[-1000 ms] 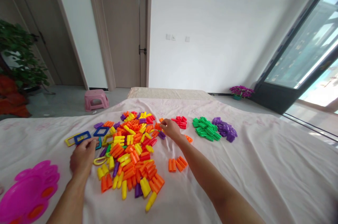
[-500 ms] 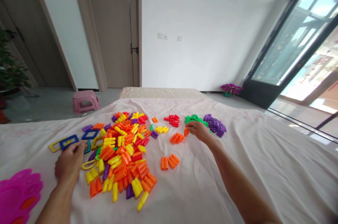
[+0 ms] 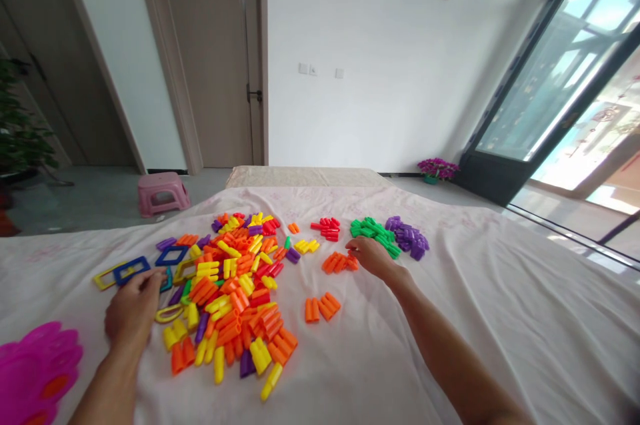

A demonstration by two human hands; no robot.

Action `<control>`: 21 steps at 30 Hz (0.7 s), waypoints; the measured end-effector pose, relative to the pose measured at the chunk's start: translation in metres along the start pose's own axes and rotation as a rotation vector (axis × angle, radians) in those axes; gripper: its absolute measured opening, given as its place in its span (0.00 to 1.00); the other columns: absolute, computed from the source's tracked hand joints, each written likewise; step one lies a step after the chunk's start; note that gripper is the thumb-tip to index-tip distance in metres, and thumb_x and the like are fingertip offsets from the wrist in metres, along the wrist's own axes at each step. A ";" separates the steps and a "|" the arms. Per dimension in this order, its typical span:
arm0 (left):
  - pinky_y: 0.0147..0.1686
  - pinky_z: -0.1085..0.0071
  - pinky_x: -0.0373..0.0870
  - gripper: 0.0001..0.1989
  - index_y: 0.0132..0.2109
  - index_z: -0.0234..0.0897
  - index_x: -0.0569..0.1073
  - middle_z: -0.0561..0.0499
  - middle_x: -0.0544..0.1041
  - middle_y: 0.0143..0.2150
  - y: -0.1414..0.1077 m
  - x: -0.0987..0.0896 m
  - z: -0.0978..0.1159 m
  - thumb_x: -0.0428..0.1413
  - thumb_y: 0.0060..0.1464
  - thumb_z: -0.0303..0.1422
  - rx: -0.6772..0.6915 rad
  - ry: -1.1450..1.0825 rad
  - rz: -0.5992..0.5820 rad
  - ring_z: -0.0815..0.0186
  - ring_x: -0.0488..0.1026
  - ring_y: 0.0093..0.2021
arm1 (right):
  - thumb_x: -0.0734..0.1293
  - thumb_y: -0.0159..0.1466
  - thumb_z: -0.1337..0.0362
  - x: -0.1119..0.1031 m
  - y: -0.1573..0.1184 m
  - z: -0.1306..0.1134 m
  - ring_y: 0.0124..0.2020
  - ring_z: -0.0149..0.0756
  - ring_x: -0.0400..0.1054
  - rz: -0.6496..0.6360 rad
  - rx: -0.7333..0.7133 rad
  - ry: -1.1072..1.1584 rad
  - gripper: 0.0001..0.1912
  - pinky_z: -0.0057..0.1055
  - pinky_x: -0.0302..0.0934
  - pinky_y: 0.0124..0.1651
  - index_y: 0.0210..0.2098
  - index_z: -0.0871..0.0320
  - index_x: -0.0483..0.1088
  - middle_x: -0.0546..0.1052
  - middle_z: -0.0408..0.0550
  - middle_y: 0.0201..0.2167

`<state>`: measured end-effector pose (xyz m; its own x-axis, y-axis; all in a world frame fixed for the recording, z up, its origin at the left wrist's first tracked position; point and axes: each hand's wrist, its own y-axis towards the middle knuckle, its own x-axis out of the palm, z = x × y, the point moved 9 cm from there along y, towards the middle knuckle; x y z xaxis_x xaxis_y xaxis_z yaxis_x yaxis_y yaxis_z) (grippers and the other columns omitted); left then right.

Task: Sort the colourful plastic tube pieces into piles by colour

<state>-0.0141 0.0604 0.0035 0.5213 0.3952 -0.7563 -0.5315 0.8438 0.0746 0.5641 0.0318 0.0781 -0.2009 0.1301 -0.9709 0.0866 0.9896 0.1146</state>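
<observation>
My right hand (image 3: 373, 255) is just above the right end of a small row of orange plastic pieces (image 3: 340, 262), its fingers slightly apart and nothing visible in them. Green pieces (image 3: 375, 231) lie piled just behind it. On the left, my left hand (image 3: 134, 301) rests by blue and yellow square frames (image 3: 131, 270), fingers curled together. A teal piece (image 3: 167, 279) shows at its fingertips; whether they grip it is hidden. Between the hands spreads a large mixed heap (image 3: 235, 291) of orange, yellow, red and purple pieces.
Purple pieces (image 3: 410, 238), red pieces (image 3: 329, 229) and yellow pieces (image 3: 307, 247) form small groups on the pale cloth (image 3: 380, 358). Nearer me are more orange pieces (image 3: 323, 307). A magenta tray (image 3: 30, 365) sits at the left edge. A pink stool (image 3: 163, 193) stands on the floor beyond.
The orange piece at my right fingertips now lies at the right end of the orange row. My right hand has let go and shifted slightly left; the left has stayed put.
</observation>
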 end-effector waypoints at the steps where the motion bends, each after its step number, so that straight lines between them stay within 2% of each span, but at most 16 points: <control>1: 0.44 0.59 0.70 0.29 0.55 0.46 0.79 0.44 0.81 0.53 0.000 0.000 0.000 0.44 0.61 0.54 0.001 0.005 0.003 0.49 0.76 0.46 | 0.66 0.66 0.70 0.000 0.000 -0.005 0.49 0.39 0.75 -0.009 -0.013 0.001 0.15 0.29 0.63 0.48 0.48 0.54 0.81 0.81 0.51 0.48; 5: 0.44 0.59 0.70 0.28 0.55 0.47 0.79 0.44 0.81 0.53 -0.001 0.000 0.000 0.44 0.61 0.54 -0.006 0.005 0.006 0.50 0.76 0.45 | 0.62 0.70 0.70 0.000 0.001 -0.042 0.52 0.39 0.74 0.018 -0.097 0.068 0.17 0.30 0.63 0.51 0.52 0.54 0.78 0.80 0.52 0.53; 9: 0.47 0.58 0.70 0.28 0.56 0.47 0.79 0.45 0.81 0.54 0.000 0.002 -0.002 0.45 0.61 0.54 -0.001 -0.023 -0.001 0.50 0.76 0.47 | 0.62 0.71 0.68 0.021 0.006 -0.111 0.52 0.38 0.73 -0.011 -0.310 0.138 0.15 0.30 0.62 0.54 0.50 0.54 0.79 0.81 0.49 0.51; 14: 0.47 0.58 0.69 0.27 0.56 0.46 0.78 0.45 0.80 0.55 -0.001 0.001 -0.001 0.45 0.61 0.53 -0.004 -0.039 -0.007 0.49 0.75 0.48 | 0.63 0.69 0.71 0.051 0.017 -0.185 0.54 0.40 0.69 -0.046 -0.502 0.039 0.16 0.32 0.61 0.56 0.50 0.54 0.78 0.81 0.49 0.50; 17: 0.46 0.58 0.69 0.27 0.55 0.46 0.79 0.46 0.80 0.54 -0.002 0.001 0.000 0.45 0.61 0.52 -0.014 -0.048 -0.010 0.50 0.75 0.47 | 0.62 0.68 0.73 0.064 0.023 -0.209 0.54 0.42 0.69 -0.078 -0.564 -0.075 0.17 0.35 0.61 0.55 0.51 0.56 0.77 0.81 0.51 0.50; 21: 0.44 0.60 0.69 0.26 0.53 0.47 0.79 0.48 0.81 0.52 -0.001 0.000 0.000 0.45 0.61 0.52 -0.013 -0.047 0.010 0.51 0.75 0.46 | 0.62 0.69 0.72 0.076 0.028 -0.219 0.50 0.44 0.71 -0.107 -0.599 -0.228 0.13 0.36 0.64 0.50 0.47 0.59 0.78 0.80 0.54 0.48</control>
<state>-0.0133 0.0592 0.0039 0.5465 0.4210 -0.7240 -0.5453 0.8349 0.0739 0.3375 0.0823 0.0533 0.0400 0.0782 -0.9961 -0.4949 0.8676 0.0482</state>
